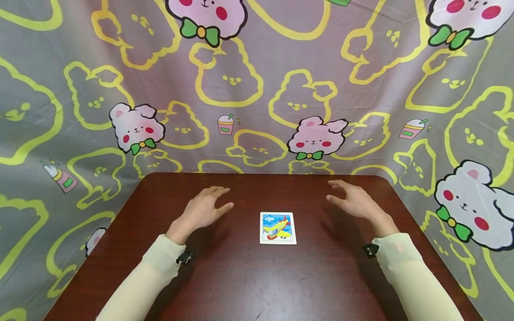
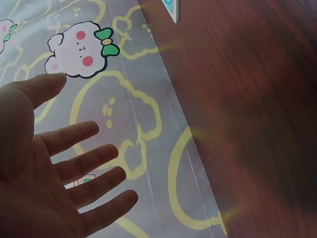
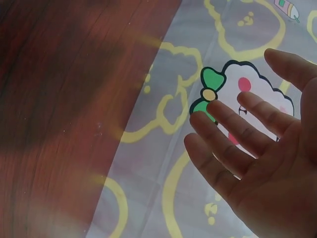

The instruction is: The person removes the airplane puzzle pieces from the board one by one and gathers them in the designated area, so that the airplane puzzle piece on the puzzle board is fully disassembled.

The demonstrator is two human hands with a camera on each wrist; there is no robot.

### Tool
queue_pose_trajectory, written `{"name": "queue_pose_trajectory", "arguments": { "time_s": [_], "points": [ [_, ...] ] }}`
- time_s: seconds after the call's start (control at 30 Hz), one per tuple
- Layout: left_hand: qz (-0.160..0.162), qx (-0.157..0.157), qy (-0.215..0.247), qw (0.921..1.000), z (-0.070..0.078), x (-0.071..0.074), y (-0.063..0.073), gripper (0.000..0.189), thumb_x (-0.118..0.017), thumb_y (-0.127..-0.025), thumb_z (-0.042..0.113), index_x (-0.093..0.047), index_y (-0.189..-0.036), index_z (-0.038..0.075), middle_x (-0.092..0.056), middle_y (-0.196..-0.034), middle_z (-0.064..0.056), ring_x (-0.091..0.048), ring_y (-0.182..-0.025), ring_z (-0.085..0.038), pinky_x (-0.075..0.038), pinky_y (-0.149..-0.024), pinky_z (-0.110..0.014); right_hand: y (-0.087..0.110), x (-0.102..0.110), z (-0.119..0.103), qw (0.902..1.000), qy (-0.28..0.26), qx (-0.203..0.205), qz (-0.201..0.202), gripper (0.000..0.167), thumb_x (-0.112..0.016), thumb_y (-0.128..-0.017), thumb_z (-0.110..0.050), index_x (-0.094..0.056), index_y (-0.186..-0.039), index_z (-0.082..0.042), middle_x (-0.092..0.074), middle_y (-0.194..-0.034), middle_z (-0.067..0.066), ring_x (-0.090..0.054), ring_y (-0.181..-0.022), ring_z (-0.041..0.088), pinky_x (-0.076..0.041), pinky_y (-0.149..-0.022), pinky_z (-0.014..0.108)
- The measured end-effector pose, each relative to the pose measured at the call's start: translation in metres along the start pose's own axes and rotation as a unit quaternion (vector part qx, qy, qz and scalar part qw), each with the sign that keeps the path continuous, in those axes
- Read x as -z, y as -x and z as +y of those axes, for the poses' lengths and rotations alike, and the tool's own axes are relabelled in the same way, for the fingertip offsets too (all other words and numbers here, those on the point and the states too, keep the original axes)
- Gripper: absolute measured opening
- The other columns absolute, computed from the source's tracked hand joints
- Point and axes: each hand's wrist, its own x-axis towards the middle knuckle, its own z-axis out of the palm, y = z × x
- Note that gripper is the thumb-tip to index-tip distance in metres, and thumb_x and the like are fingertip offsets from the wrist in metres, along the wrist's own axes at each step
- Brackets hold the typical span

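A square picture puzzle or card [image 1: 278, 228] with a white border lies flat on the dark wooden table [image 1: 265, 285]; it shows a yellow and red airplane on blue sky. To its left, the left hand [image 1: 204, 208] hovers over the table with thumb and fingers spread, holding nothing. The right hand [image 1: 356, 201] hovers on the other side, its fingers pointing inward and nothing in its grasp. Both wrist views show bare palms with spread fingers. In the left wrist view, just a corner of the card [image 2: 172, 9] shows at the top edge.
A grey curtain [image 1: 257, 58] printed with rabbits and yellow outlines hangs behind the table and along both sides. Each wrist, in a pale sleeve, bears a small black strap piece [image 1: 185, 257]. The table's far edge meets the curtain.
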Motion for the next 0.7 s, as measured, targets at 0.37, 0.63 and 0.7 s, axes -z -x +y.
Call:
{"name": "queue_pose_trajectory", "arguments": {
  "time_s": [0.37,0.63,0.7],
  "points": [
    [-0.011,-0.008,0.011,0.9998,0.007,-0.006,0.005,0.062,-0.060,-0.096,0.051,-0.052,-0.146,0.015,-0.052,-0.148,-0.013,-0.049,-0.137,-0.037,-0.048,-0.100,-0.061,-0.001,-0.006,-0.001,0.9992,-0.033,0.021,0.002,0.054,-0.066,-0.095,-0.040,-0.054,-0.139,-0.013,-0.068,-0.127,0.016,-0.064,-0.117,0.035,-0.049,-0.097,0.056],
    [0.002,-0.017,0.003,0.9998,0.014,-0.010,0.006,0.060,-0.060,-0.095,0.053,-0.055,-0.143,0.018,-0.056,-0.145,-0.010,-0.052,-0.134,-0.035,-0.051,-0.096,-0.059,-0.002,-0.009,-0.005,0.9982,-0.053,0.024,-0.010,0.052,-0.065,-0.095,-0.041,-0.055,-0.139,-0.014,-0.068,-0.127,0.015,-0.064,-0.116,0.034,-0.051,-0.094,0.054],
    [0.004,-0.020,0.001,0.9998,0.015,-0.011,0.007,0.060,-0.059,-0.095,0.053,-0.056,-0.143,0.018,-0.056,-0.144,-0.010,-0.052,-0.133,-0.035,-0.052,-0.096,-0.058,-0.003,-0.010,-0.005,0.9979,-0.059,0.023,-0.014,0.052,-0.065,-0.095,-0.041,-0.055,-0.139,-0.014,-0.068,-0.128,0.015,-0.064,-0.116,0.034,-0.051,-0.094,0.054]
  ]
}}
